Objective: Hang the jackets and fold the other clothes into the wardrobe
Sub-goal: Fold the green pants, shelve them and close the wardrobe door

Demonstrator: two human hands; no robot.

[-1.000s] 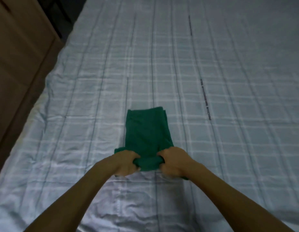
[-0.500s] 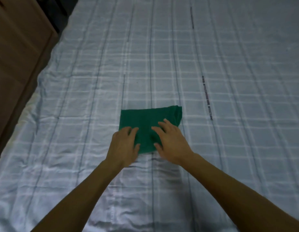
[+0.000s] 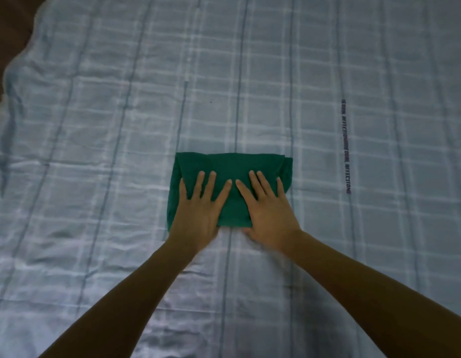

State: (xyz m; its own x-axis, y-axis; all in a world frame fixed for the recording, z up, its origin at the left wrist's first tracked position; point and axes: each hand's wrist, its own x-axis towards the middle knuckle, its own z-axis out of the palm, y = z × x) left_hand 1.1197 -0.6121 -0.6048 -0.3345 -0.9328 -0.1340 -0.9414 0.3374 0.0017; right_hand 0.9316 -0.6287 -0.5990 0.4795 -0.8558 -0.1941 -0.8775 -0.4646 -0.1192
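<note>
No longer pinching, the left hand (image 3: 198, 210) and right hand (image 3: 268, 210) are pressing spread fingers flat on the green cloth (image 3: 232, 166), now lying folded smaller in the middle of the bed sheet (image 3: 353, 254), probably, in this dim light, ready for putting away.

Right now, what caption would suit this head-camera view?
Folded dark green cloth garment pressed flat by the left hand and right hand on a pale blue checked bedsheet.

The folded cloth (image 3: 232, 167) is a plain deep green. The bedsheet (image 3: 120, 130) under it is pale blue-grey, checked with whitish bands and thin darker blue lines running along its length. Toward the sheet's right edge runs a narrow strip of dark lettering (image 3: 346, 151). Beyond its top left corner shows a plain brown surface (image 3: 7, 29).
</note>
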